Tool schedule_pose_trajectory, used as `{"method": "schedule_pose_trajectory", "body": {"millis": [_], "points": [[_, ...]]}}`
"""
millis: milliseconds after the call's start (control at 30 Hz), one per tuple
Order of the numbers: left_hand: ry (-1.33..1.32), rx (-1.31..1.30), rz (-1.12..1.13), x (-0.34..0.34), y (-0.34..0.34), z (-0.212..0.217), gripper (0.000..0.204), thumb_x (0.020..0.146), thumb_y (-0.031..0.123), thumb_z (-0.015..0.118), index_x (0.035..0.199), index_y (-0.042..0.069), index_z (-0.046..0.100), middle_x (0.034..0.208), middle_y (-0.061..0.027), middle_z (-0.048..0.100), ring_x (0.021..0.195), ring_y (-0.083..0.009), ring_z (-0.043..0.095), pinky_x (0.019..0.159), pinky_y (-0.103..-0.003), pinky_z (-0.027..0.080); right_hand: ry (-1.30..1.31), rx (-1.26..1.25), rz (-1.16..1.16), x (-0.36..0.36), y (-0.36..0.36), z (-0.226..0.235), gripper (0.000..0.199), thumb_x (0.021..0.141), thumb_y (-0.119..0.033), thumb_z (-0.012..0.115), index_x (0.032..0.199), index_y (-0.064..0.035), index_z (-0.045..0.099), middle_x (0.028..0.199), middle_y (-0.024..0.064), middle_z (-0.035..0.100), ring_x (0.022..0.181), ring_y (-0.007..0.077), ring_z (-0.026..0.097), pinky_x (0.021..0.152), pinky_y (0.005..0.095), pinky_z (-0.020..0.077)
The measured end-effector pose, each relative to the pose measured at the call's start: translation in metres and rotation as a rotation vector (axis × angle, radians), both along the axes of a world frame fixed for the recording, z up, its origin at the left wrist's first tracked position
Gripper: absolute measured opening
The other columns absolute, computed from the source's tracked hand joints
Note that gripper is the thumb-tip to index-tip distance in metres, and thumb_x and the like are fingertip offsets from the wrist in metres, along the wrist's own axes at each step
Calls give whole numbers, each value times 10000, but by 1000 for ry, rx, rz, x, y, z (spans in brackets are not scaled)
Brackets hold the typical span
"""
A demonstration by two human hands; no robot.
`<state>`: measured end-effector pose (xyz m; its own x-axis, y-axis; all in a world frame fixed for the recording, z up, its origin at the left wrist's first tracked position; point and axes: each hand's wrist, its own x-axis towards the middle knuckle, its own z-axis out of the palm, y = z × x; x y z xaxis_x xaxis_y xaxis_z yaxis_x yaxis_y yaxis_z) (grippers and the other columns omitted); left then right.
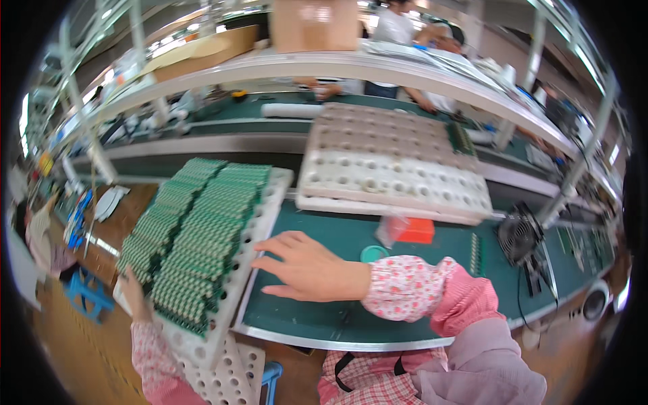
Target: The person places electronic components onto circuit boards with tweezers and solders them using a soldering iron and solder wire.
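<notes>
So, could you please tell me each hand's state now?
Left hand: beside the boards; grip cannot be told.
Right hand: open, holding nothing visible.

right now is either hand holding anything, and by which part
The right hand is open, holding nothing. The left hand is at the green circuit boards' left edge; whether it grips anything cannot be told.

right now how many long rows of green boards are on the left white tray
2: the left row, by the left hand, and the right row beside it; none looks hidden.
</notes>
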<state>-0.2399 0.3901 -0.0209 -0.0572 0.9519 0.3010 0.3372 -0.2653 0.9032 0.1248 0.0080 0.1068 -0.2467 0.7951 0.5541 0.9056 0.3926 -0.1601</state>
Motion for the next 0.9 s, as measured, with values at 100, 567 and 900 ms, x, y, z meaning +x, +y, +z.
{"method": "schedule_pose_trajectory", "body": {"millis": [100, 567, 900], "points": [[27, -73, 31, 25, -20, 27, 585, 996, 429, 561, 1301, -70, 599, 1307, -179, 633, 1142, -288, 613, 976, -358, 454, -7, -93, -242, 55, -99, 8, 407, 904, -324, 681, 1206, -67, 589, 1287, 167, 548, 1130, 353, 574, 968, 458, 451], [171, 630, 381, 69, -262, 121, 354, 1069, 219, 468, 1057, -70, 672, 1032, -216, 681, 886, -352, 648, 811, -422, 520, 421, -99, -1227, 318, -326, 3, 617, 877, -455, 703, 1276, 1, 588, 1158, 200, 682, 1029, 334, 675, 891, 408, 527], [107, 562, -532, 235, -471, 5, 200, 988, 107, 541, 841, -1, 622, 971, -199, 688, 882, -362, 656, 792, -462, 538, 379, -235, -1589, 523, -229, -27, 919, 791, -831, 517, 1269, -57, 650, 1181, 238, 680, 1147, 406, 630, 979, 468, 477]]}}
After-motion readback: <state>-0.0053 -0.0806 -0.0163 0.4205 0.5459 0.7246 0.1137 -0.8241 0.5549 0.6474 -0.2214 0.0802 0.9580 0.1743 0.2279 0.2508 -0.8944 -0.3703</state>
